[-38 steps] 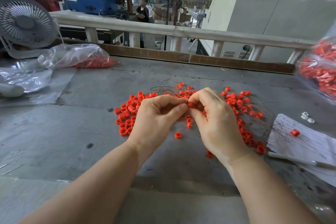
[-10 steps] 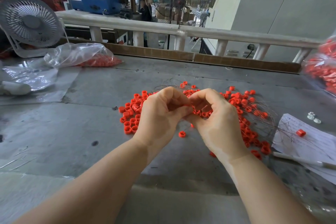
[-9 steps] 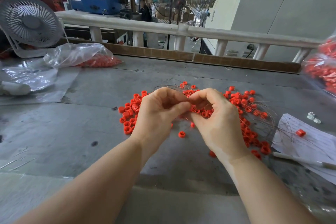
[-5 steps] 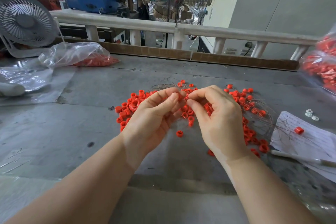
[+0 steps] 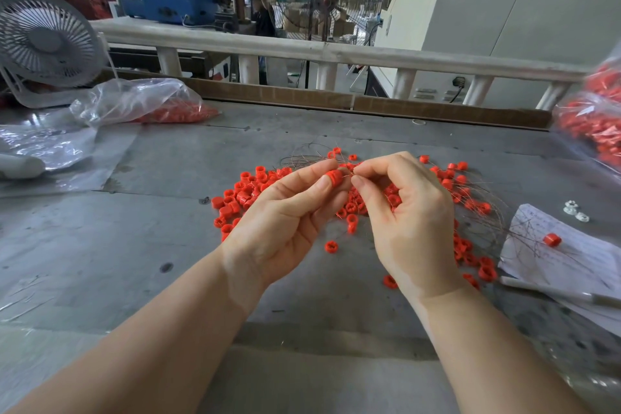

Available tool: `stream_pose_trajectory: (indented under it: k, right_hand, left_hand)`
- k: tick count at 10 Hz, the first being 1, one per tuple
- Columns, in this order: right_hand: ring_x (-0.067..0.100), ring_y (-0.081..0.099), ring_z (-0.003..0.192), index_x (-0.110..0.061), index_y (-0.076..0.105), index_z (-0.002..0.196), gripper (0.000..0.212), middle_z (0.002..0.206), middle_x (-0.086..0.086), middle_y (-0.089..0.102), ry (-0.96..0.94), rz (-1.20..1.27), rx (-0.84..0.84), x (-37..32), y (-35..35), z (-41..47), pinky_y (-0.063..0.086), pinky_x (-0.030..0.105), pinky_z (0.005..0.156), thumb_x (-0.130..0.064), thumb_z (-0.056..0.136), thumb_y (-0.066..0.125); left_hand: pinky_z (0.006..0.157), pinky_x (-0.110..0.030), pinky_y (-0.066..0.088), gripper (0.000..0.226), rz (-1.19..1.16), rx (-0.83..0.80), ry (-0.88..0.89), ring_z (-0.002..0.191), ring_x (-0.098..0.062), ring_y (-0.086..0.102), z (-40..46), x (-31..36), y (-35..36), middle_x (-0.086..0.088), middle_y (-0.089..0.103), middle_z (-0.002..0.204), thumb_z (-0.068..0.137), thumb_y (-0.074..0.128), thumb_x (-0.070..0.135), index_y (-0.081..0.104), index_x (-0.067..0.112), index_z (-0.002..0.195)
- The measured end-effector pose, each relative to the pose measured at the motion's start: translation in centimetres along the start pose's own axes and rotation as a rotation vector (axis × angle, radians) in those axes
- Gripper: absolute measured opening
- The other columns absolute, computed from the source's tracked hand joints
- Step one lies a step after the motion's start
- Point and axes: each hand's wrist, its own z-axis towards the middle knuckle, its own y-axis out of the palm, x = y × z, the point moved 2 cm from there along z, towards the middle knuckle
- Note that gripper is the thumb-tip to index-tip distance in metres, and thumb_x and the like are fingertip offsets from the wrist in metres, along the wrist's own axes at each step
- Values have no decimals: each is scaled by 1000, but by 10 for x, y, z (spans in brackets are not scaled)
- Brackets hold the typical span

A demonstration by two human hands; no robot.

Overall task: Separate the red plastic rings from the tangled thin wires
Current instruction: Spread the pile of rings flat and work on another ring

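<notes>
Fingers (image 5: 324,183) of the left hand (image 5: 285,222) are now pinching one ring (image 5: 334,178) lifted clear, while the right hand (image 5: 408,215) is nipping the wires (image 5: 484,208) beside it, so it is coming free above the pile (image 5: 248,195) on the desk (image 5: 134,245)

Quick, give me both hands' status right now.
Left hand: pinching a red ring between thumb and fingers.
Right hand: fingertips pinched together, apparently on a thin wire beside that ring.

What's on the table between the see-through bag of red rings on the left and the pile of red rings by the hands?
In the head view, only bare grey tabletop lies between the clear bag and the loose ring pile.
</notes>
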Motion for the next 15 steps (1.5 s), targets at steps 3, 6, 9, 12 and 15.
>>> stream_pose_trajectory:
  k: [3, 6, 9, 12, 15]
  right_hand:
    - [23, 60, 72, -3, 65, 79, 4, 75, 3, 63, 3, 10, 8, 0, -1, -1, 50, 48, 65, -5, 82, 64]
    - [23, 60, 73, -3, 65, 80, 5, 77, 2, 63, 4, 24, 21, 0, -1, -1, 50, 46, 67, -6, 83, 64]
    - [21, 60, 74, -3, 65, 81, 4, 77, 1, 62, 14, 43, 17, 0, 0, -1, 50, 44, 69, -6, 84, 64]
    - [20, 59, 74, -4, 65, 81, 4, 77, 2, 62, 19, 26, 22, 0, -1, -1, 50, 38, 71, -5, 84, 63]
    - [13, 60, 81, -9, 70, 92, 20, 85, -1, 65, 203, 141, -129, 1, 7, -2, 49, 29, 77, -25, 83, 62]
  left_hand:
    - [70, -20, 57, 23, 15, -5, 7, 79, -16, 72, 0, 0, 1, -9, 73, 82, 70, 56, 0, 76, 9, 74]
    - [70, -20, 57, 24, 44, -19, 34, 78, -14, 71, -1, 0, 3, -7, 73, 80, 68, 56, -2, 76, 11, 71]
    - [68, -19, 56, 25, 28, -54, 17, 80, -14, 71, -2, -1, 4, -6, 73, 81, 69, 56, -2, 76, 12, 71]
    - [63, -19, 57, 23, 75, -61, 1, 78, -15, 72, -2, -1, 2, -6, 73, 80, 69, 57, 0, 76, 14, 72]
    - [70, -23, 57, 18, 189, -12, 160, 77, -16, 71, 0, -4, 0, -7, 73, 80, 65, 63, 2, 75, 11, 74]
